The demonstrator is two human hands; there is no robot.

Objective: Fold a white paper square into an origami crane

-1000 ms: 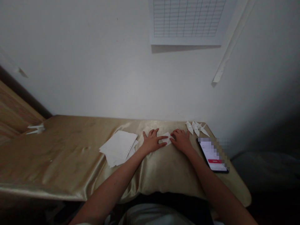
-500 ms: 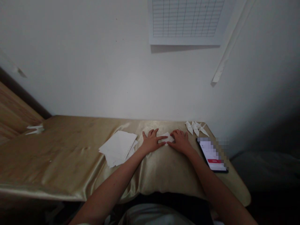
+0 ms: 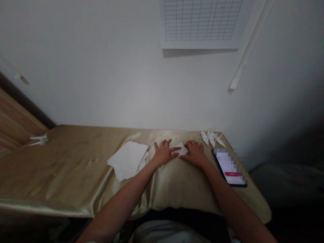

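Observation:
A small piece of folded white paper lies on the gold cloth between my two hands. My left hand rests on the cloth at its left side, fingers spread, with the index finger and thumb reaching onto the paper. From the right, my right hand touches the paper with bent fingers held apart and its thumb along the near edge. The paper's right corner is partly hidden under that hand. Left of my hands is a loose stack of white paper sheets.
Several folded paper cranes sit at the table's back right. A phone with its screen lit lies near the right edge. Another white folded paper is at the far left. The wall rises directly behind the table.
My right thumb has shifted slightly toward the near edge of the folded paper, uncovering a little more of it. Otherwise both hands stay in place.

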